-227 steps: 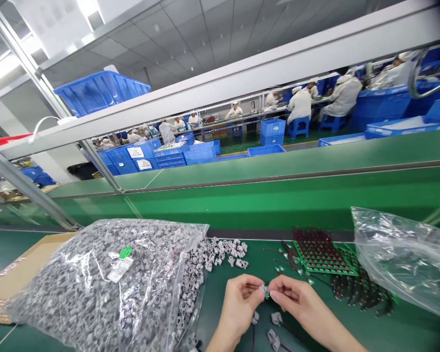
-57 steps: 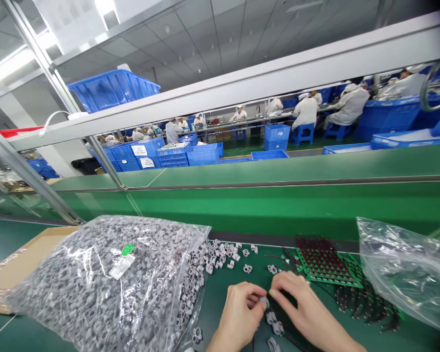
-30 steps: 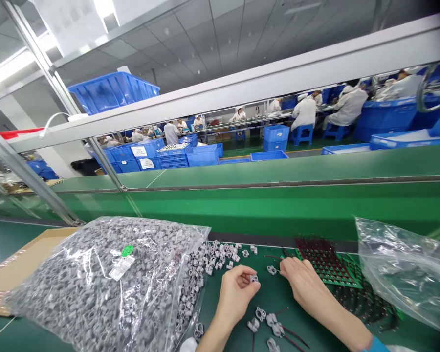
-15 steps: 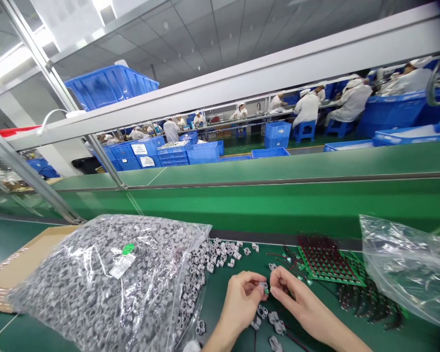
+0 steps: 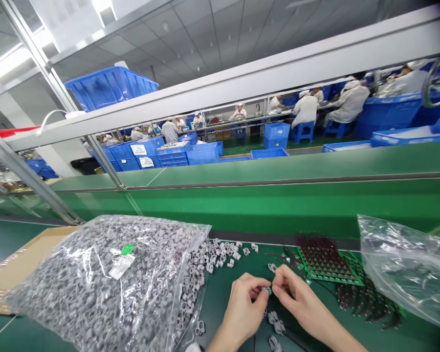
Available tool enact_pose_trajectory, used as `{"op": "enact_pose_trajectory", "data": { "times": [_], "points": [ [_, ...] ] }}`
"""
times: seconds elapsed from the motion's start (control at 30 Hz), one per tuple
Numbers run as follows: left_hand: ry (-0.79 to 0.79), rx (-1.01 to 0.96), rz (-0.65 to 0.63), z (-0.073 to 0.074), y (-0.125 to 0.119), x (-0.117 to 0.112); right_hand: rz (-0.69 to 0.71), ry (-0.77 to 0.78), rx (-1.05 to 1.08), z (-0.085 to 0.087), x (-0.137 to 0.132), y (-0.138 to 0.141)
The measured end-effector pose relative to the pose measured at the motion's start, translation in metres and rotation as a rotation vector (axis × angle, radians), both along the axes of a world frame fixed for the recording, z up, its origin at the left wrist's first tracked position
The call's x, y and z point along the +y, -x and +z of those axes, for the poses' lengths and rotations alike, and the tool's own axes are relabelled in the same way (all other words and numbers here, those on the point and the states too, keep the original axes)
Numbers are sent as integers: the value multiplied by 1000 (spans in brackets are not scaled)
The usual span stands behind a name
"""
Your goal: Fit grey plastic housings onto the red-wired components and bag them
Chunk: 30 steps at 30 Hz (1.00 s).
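Note:
My left hand (image 5: pixel 245 305) pinches a small green circuit board (image 5: pixel 267 290) between thumb and fingertips; in the earlier picture a grey plastic part shows with it. Close against its right side, my right hand (image 5: pixel 297 297) has thumb and fingers pressed together, and whatever they grip is hidden. Under and between the hands lie grey plastic parts (image 5: pixel 276 322), some with dark wires trailing. Another grey part (image 5: pixel 272 267) rests just beyond my right fingertips. To the right sits a green circuit-board panel (image 5: pixel 328 266) with dark red wires.
A large clear bag of grey plastic parts (image 5: pixel 106 283) fills the left, some spilled at its mouth. Cardboard (image 5: pixel 40 239) lies behind it. A clear plastic bag (image 5: pixel 399 264) is at right. Beyond the green ledge (image 5: pixel 242 171) stand blue bins (image 5: pixel 201 153) and people in white.
My fingertips have come together, the right ones now meeting the left. The small board has turned in my left fingers and sits slightly lower. Other things on the table stay put.

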<state>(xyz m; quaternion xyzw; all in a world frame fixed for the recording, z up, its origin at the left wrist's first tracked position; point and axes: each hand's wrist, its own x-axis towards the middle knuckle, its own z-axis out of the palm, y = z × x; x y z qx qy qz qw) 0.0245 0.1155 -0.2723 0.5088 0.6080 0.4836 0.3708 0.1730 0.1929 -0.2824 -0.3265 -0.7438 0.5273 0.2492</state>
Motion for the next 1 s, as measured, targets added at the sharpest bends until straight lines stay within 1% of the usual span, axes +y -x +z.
{"op": "enact_pose_trajectory", "data": {
  "times": [0.1,0.23,0.37,0.53,0.73,0.9,1.0],
  "points": [
    [-15,46,0,2,-1,-1,-46,-11,8,-3,-2,2],
    [-11,65,9,1,0,-1,-84,-84,-12,-4,-4,3],
    [37,28,32,-1,2,1,-21,-122,-103,2,-5,-1],
    [53,78,4,1,-1,-3,27,-165,-182,10,-13,-7],
    [39,230,-105,6,-3,-13,60,-211,-254,10,-26,-11],
    [51,231,-93,9,-4,-14,56,-296,-233,7,-32,-13],
    [39,188,-84,10,-3,-11,43,-299,-208,5,-31,-13]
  ]
}}
